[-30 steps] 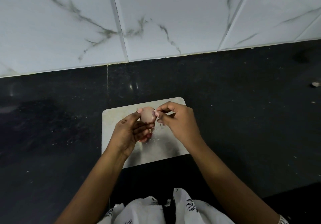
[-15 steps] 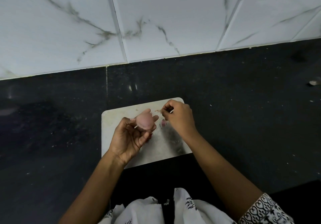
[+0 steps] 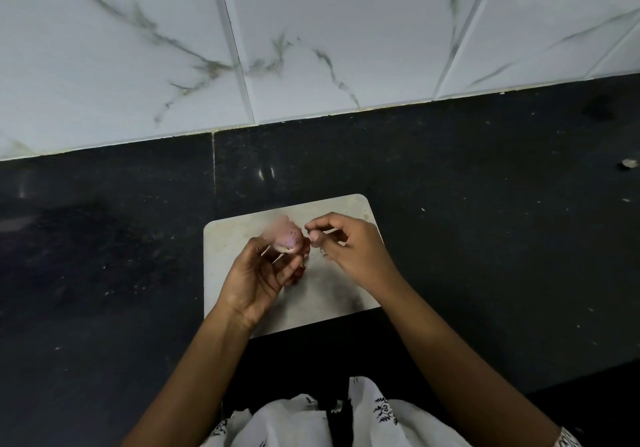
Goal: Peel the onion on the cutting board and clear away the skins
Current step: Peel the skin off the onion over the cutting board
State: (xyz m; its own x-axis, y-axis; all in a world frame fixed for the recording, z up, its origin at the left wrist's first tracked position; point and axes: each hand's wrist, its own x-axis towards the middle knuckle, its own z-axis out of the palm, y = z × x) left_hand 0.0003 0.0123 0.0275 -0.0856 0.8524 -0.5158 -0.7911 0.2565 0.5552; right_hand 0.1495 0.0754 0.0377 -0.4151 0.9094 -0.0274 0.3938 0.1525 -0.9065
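Pink onion in L hand over cutting board, R hand just beside it, black counter beneath

The onion is small, round and pale pink, with tiny dark specks on it, and a little blurred. The left hand holds it at the fingertips, just above the cutting board. The board is a pale grey, stained rectangle with round corners, flat on the dark desk. A reddish skin piece shows under the left fingers.
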